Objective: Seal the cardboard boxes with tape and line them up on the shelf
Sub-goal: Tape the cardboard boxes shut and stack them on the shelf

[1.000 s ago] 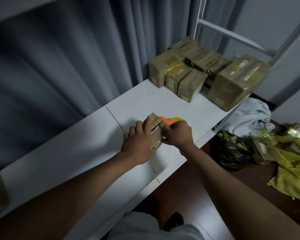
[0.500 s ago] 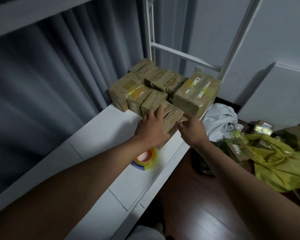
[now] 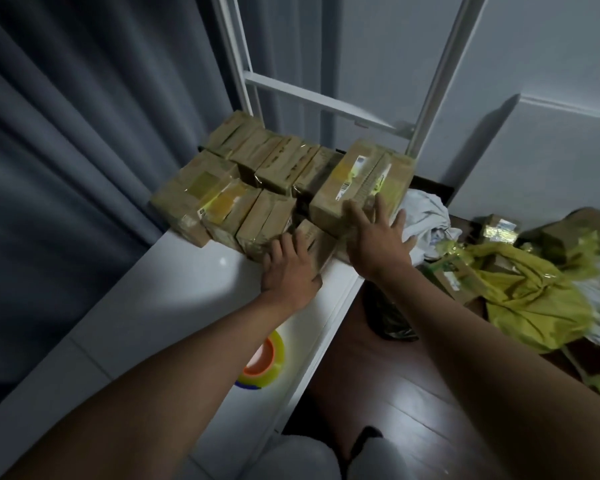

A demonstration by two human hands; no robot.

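Note:
A small taped cardboard box (image 3: 321, 241) stands on the white shelf (image 3: 174, 299), pushed up against the row of other taped boxes (image 3: 222, 202). My left hand (image 3: 290, 268) presses against its near side with the fingers laid over its top. With spread, straight fingers my right hand (image 3: 374, 240) lies against the front of a larger taped box (image 3: 357, 181) at the shelf's right end. A roll of tape (image 3: 262, 362) with an orange core lies on the shelf beneath my left forearm.
Several more taped boxes fill the shelf's far end in two rows. White shelf uprights (image 3: 440, 71) rise behind them. On the floor to the right lie a white cloth (image 3: 426, 216), a black bag (image 3: 388, 317), a yellow bag (image 3: 527, 299) and loose boxes.
The small box went from the shelf's middle to the end of the row of boxes. The tape roll was left on the shelf. My right hand moved onto the larger box.

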